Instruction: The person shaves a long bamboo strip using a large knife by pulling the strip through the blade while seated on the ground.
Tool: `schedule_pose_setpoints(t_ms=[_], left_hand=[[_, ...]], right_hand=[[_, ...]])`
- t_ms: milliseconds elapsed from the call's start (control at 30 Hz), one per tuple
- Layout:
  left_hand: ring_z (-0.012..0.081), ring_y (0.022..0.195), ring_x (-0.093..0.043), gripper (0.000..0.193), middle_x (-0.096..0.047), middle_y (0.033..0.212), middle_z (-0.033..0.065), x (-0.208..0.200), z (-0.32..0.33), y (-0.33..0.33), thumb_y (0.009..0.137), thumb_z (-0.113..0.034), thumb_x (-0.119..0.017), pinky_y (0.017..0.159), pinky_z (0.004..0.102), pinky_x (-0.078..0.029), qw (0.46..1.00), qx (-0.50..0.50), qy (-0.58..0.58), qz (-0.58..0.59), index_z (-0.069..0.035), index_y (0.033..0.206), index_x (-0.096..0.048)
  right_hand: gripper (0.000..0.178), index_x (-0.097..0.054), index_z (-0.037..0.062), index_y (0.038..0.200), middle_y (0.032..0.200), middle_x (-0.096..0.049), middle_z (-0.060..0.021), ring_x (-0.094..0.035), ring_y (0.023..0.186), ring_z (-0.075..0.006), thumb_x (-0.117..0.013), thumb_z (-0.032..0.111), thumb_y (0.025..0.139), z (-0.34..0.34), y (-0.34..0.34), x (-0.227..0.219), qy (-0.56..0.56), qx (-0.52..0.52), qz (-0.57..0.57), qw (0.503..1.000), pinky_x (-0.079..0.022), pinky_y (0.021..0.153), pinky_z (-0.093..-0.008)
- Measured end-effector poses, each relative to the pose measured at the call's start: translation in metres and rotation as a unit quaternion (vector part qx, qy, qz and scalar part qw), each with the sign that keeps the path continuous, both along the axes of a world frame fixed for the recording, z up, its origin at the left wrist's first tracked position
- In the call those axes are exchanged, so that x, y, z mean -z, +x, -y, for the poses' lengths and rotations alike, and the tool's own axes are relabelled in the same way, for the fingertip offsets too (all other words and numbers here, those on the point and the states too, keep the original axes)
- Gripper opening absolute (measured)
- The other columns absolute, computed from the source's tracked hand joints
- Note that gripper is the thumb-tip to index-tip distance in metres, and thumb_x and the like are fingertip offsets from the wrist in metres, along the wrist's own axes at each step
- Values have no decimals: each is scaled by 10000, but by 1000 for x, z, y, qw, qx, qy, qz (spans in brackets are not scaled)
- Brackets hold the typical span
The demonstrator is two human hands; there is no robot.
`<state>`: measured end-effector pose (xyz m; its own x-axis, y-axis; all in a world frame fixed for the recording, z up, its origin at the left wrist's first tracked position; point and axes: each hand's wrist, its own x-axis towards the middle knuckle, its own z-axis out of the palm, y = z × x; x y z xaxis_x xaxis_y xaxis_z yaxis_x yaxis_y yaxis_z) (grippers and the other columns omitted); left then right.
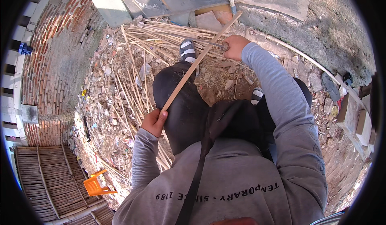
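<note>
A long, flat bamboo strip (183, 82) slants across my right-leaning view from my left thigh up toward the far wall. My left hand (153, 122) is closed round its near end, thumb on top. My right hand (236, 47) is wrapped round the handle of a knife (223, 46). The knife's narrow blade points left and meets the strip in its upper part; whether it cuts in cannot be told. Beyond the strip, a pile of split bamboo sticks (161, 32) lies by my foot in a black-and-white striped sock (187, 51).
More thin sticks (132, 92) lie on the rubble-strewn ground to my left. An orange plastic chair (94, 185) stands at the lower left, near a bamboo slat panel (48, 176). Boards (173, 0) lean at the far wall. Wooden blocks (354, 120) sit at the right.
</note>
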<state>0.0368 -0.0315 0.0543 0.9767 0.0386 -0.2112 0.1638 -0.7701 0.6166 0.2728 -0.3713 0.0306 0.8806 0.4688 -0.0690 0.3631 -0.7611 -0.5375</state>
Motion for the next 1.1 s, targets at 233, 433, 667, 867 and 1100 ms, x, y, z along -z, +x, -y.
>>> schedule_pose_setpoints(t_ms=[233, 433, 667, 867, 1100], left_hand=[[107, 587, -397, 510, -427, 574, 32, 3, -9, -4, 966, -447, -530, 531, 306, -347, 999, -4, -30, -12, 0, 721, -518], [98, 594, -387, 495, -431, 586, 13, 8, -5, -3, 970, -430, -530, 532, 300, -341, 999, -17, -47, 19, -5, 718, -523], [109, 571, -388, 519, -430, 558, 34, 11, -6, -5, 948, -454, -558, 512, 317, -345, 999, -16, -20, 22, 2, 704, -509], [126, 530, -390, 525, -423, 525, 61, 14, 1, -6, 924, -463, -588, 491, 343, -347, 997, -16, 16, 70, 4, 699, -509], [147, 515, -393, 561, -418, 517, 74, 12, -1, -10, 907, -509, -590, 487, 346, -348, 997, -24, 29, 64, -8, 680, -483]], right_hand=[[354, -663, 17, 927, 873, -668, -217, -640, 883, -381, -686, 266, 676, -12, -9, 5, 4, -29, 46, 999, -505, 816, -455], [403, -672, 29, 1026, 975, -674, -211, -638, 943, -367, -656, 268, 702, 1, 1, -4, 27, -10, -30, 999, -502, 857, -424], [358, -672, 22, 962, 963, -674, -204, -638, 943, -369, -655, 272, 706, -1, 0, 5, -22, -3, 28, 999, -501, 874, -424], [355, -665, 20, 921, 859, -666, -214, -646, 850, -377, -678, 280, 680, -6, -1, 8, 8, -26, 41, 999, -511, 806, -438], [401, -664, -10, 973, 967, -660, -249, -632, 943, -388, -635, 280, 697, 22, 16, 12, 44, 88, -7, 995, -495, 866, -435]])
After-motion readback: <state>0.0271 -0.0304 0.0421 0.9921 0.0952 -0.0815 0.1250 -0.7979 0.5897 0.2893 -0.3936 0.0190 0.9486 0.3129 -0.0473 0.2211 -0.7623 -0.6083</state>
